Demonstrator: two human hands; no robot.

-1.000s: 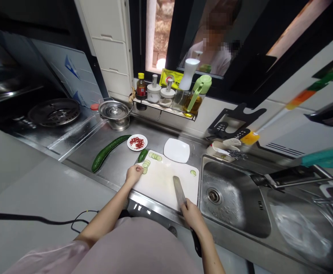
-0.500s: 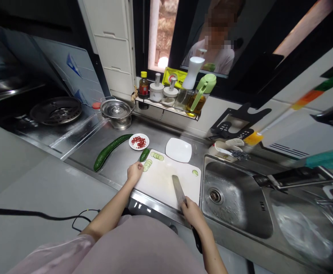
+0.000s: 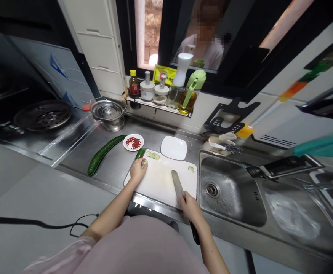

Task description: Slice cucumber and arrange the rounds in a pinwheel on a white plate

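My right hand (image 3: 189, 207) is wrapped round a kitchen knife (image 3: 177, 184), its blade tip pointing away over the white cutting board (image 3: 157, 182). At the board's left edge, my left hand (image 3: 138, 172) has its fingers curled over a small group of cucumber slices (image 3: 145, 162), partly hidden beneath them. Just beyond those fingers lies a cut piece of cucumber (image 3: 140, 153). A row of cucumber slices (image 3: 152, 155) rests along the board's far edge. One cucumber end piece (image 3: 191, 169) sits in the far right corner.
A whole cucumber (image 3: 103, 155) and a plate of chopped red pieces (image 3: 133, 142) are left of the board. Behind it stands a white square plate (image 3: 173, 148). The sink (image 3: 229, 190) is at right, a lidded steel pot (image 3: 108, 114) at back left, a condiment rack (image 3: 159, 106) above.
My left hand has moved right and forward from beside the slices to over them. My right hand keeps the knife in nearly the same place. The view has shifted slightly.
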